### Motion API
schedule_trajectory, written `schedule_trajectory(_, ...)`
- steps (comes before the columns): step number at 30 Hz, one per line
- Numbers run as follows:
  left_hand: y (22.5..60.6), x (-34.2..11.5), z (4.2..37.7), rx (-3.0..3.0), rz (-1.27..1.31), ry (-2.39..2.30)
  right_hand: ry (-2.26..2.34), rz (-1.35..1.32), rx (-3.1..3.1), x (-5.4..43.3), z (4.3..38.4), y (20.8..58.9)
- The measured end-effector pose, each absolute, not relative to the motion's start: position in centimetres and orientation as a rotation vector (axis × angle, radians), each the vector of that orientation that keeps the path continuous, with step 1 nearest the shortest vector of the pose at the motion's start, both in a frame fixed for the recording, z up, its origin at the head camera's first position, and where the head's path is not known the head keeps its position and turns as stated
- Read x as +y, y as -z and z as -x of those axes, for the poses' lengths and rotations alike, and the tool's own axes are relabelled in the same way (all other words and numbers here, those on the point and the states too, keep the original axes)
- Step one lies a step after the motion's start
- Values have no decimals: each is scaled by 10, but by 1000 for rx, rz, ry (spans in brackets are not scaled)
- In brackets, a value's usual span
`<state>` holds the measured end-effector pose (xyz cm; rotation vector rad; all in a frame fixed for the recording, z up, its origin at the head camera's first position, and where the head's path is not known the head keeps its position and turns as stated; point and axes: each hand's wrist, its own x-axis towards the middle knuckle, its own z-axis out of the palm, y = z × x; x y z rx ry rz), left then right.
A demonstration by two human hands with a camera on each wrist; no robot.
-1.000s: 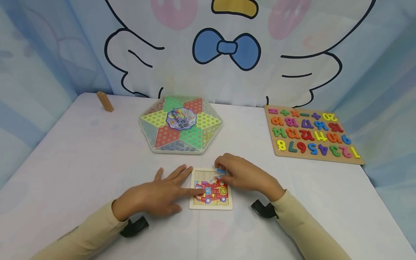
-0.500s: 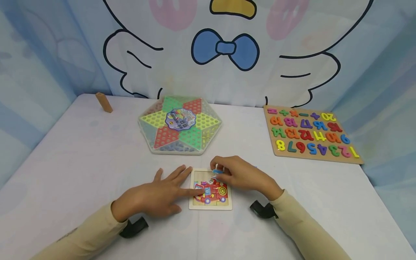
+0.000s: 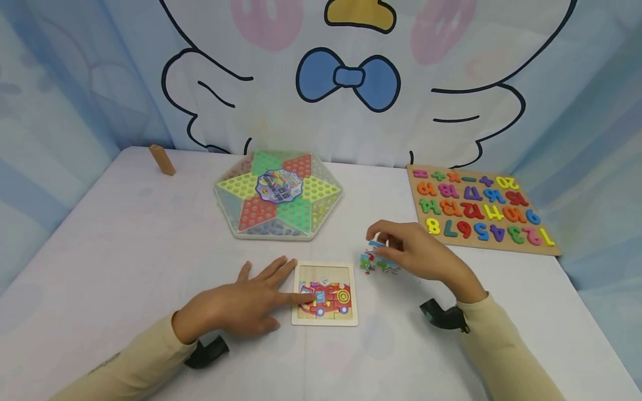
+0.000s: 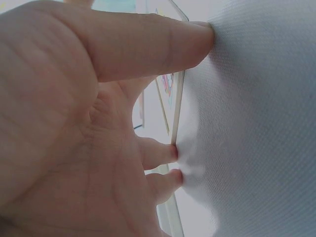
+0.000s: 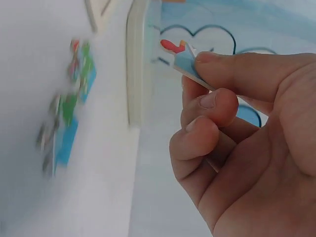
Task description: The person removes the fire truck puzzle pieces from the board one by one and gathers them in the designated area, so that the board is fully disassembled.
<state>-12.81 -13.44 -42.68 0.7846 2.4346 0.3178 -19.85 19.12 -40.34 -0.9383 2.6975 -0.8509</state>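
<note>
A small jigsaw puzzle tray (image 3: 349, 320) lies in front of me, its lower half filled with a red vehicle picture and bare wood in its upper part. My left hand (image 3: 246, 303) is spread flat, its index finger resting on the picture and other fingertips by the tray's left edge. In the left wrist view the thumb (image 4: 153, 47) touches the cloth. Between thumb and fingers my right hand (image 3: 423, 253) pinches a light-blue jigsaw piece (image 5: 187, 64) with a red part. It hovers above several loose jigsaw pieces (image 3: 368, 263) right of the tray, partly hidden by the hand.
Behind the tray lies a hexagonal Chinese checkers set (image 3: 278, 220) under a clear cover. A wooden number board (image 3: 426, 220) is at the back right, close to my right hand. A small wooden block (image 3: 162, 160) stands at the far left corner. Printed curtains border the table.
My right hand has moved from over the tray to the right, carrying a blue piece, and the loose pieces now show beneath it. The left hand stays in place.
</note>
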Motion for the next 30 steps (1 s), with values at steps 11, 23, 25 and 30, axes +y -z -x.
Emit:
schedule_trajectory(11, 428, -136, 128, 2428, -794, -341, 791, 720, 2774, 251, 189, 411)
schedule_trajectory(23, 429, -136, 129, 2434, -816, -342, 839, 680, 2644, 261, 194, 418)
schedule_trajectory(25, 429, -136, 129, 2434, -816, -347, 839, 684, 2622, 261, 195, 421)
schedule_trajectory(30, 429, -137, 129, 2435, -821, -348, 807, 695, 2617, 259, 197, 426)
